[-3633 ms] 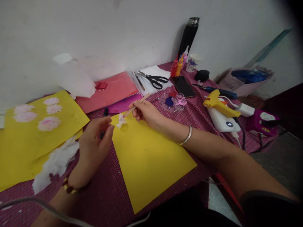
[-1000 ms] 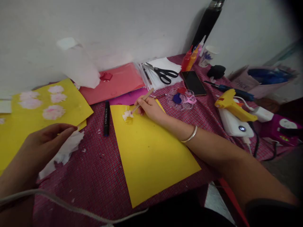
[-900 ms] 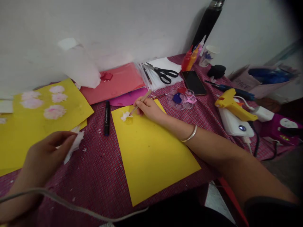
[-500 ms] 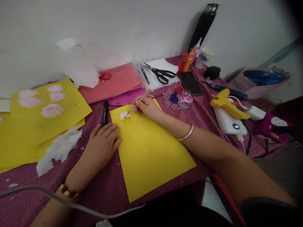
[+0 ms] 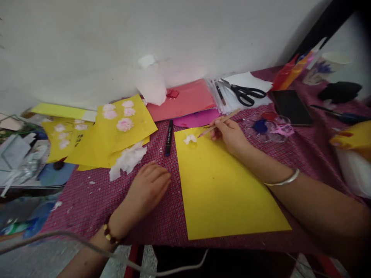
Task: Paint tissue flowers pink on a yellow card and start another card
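Observation:
My right hand (image 5: 227, 135) grips a wooden-handled paintbrush (image 5: 223, 119), its pinkish tip just right of a crumpled white tissue piece (image 5: 190, 139). The piece sits on a yellow sheet of paper (image 5: 228, 189), near its upper left corner, beside a small wet-looking patch. Left of the sheet, apart from it, my left hand (image 5: 149, 187) is over the tablecloth with fingers loosely curled and nothing seen in them. A torn white tissue (image 5: 127, 160) lies beyond that hand, and a black marker (image 5: 169, 138) lies between the tissue and the sheet.
Yellow sheets with pinkish tissue blossoms (image 5: 124, 124) lie at the left. Behind are red sheets (image 5: 185, 102), black-handled scissors (image 5: 243, 92) and a tissue pack (image 5: 152, 83). A paint palette (image 5: 268, 126), a phone (image 5: 292, 107) and a yellow glue gun (image 5: 353, 137) stand right. A cable (image 5: 87, 243) crosses the foreground.
My left hand has come off the sheet's left edge, and its fingers have curled. The brush tip has drawn back to the right of the tissue piece. The view has swung left.

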{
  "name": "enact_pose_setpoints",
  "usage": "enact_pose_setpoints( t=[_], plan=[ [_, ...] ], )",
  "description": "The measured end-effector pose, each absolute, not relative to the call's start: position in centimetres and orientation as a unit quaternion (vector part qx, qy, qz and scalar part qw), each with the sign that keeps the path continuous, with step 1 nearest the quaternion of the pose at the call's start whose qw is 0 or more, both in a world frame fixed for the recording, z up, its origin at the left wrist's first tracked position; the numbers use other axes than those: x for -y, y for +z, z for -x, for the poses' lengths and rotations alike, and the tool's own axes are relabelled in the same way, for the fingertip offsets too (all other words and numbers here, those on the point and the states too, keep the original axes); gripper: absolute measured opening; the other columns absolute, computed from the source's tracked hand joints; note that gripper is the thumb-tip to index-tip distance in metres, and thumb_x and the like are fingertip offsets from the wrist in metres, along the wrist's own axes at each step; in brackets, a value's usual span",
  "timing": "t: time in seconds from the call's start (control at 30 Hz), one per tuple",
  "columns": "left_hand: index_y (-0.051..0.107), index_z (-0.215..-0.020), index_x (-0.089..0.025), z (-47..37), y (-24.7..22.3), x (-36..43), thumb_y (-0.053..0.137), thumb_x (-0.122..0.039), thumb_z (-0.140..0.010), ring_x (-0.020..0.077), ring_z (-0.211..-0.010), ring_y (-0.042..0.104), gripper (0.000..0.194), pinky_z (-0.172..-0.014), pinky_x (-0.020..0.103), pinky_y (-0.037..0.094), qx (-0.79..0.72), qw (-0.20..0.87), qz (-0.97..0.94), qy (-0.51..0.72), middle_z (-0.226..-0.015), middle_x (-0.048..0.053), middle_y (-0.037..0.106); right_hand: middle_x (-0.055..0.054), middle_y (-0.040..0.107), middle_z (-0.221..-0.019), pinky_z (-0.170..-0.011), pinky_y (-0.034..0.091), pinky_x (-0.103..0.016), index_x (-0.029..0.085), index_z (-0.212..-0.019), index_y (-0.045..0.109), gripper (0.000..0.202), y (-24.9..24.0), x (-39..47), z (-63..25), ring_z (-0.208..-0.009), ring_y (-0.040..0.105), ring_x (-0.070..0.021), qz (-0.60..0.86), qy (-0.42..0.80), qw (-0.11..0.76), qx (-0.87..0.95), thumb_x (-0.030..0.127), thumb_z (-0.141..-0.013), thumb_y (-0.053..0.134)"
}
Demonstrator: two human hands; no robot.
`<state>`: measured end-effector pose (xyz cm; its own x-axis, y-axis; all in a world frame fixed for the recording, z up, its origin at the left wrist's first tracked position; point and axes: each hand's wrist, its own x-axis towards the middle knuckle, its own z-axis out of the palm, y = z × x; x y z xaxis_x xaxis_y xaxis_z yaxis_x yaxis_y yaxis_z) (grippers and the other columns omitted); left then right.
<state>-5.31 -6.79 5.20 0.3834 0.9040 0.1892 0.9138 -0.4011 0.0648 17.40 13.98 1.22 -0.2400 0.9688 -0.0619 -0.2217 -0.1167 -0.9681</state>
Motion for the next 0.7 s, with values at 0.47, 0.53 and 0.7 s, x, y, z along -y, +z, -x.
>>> enact_pose_setpoints(
  t=[0.47, 0.53, 0.7],
  plan=[
    [0.069, -0.094, -0.021, 15.0, 6.1, 2.9, 0.054, -0.033, -0.081, 0.0279, -0.098, 0.064, 0.023, -0.091, 0.044, 0.049, 0.729, -0.024, 0.681, -0.064, -0.101, 0.010, 0.071, 0.001, 0.059, -0.051, -0.047, 0.042, -0.021, 0.017, -0.076, 0.061, 0.021, 1.1, -13.7, -17.4, -0.042, 0.052, -0.0093, 0.401, 0.616, 0.459, 0.499, 0.016, -0.093, 0.049],
    [0.070, -0.087, -0.022, 15.0, 5.7, 2.8, 0.054, -0.035, -0.080, 0.0269, -0.092, 0.064, 0.021, -0.087, 0.043, 0.049, 0.745, -0.019, 0.662, -0.085, -0.093, 0.009, 0.072, 0.002, 0.059, -0.051, -0.047, 0.042, -0.021, 0.017, -0.076, 0.061, 0.020, 1.1, -13.6, -17.4, -0.042, 0.052, -0.0093, 0.399, 0.615, 0.457, 0.504, 0.017, -0.093, 0.050],
    [0.065, -0.072, -0.024, 15.1, 5.9, 3.3, 0.051, -0.041, -0.083, 0.0257, -0.085, 0.064, 0.025, -0.081, 0.042, 0.049, 0.771, 0.004, 0.616, -0.160, -0.083, 0.007, 0.069, 0.002, 0.059, -0.051, -0.047, 0.042, -0.021, 0.018, -0.076, 0.061, 0.017, 1.1, -13.6, -17.5, -0.042, 0.052, -0.0092, 0.391, 0.618, 0.456, 0.506, 0.025, -0.091, 0.057]
  ],
)
